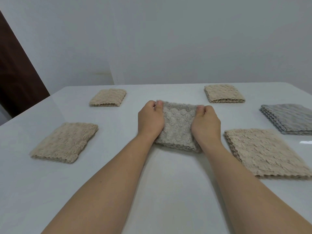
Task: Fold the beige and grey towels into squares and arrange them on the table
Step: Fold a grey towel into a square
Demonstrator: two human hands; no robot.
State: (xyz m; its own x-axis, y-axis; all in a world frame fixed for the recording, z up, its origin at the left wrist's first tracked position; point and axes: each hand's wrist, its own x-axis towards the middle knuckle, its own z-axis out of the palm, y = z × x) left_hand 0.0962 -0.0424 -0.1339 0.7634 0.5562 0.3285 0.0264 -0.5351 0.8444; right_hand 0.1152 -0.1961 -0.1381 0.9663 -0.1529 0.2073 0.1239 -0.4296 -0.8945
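A folded grey-beige towel point(177, 125) lies in the middle of the white table point(162, 191). My left hand point(149, 119) grips its left side with the thumb on top near the far corner. My right hand point(206, 122) grips its right side the same way. Three folded beige squares lie around it: one at near left point(65, 142), one at far left point(108, 97), one at far right point(223, 93). A stack of unfolded beige towels point(268, 152) sits at near right. Behind it is a stack of grey towels point(290, 118).
The table's far edge point(168, 84) meets a plain light wall. A dark brown door or panel point(15, 68) stands at the far left beyond the table's left corner.
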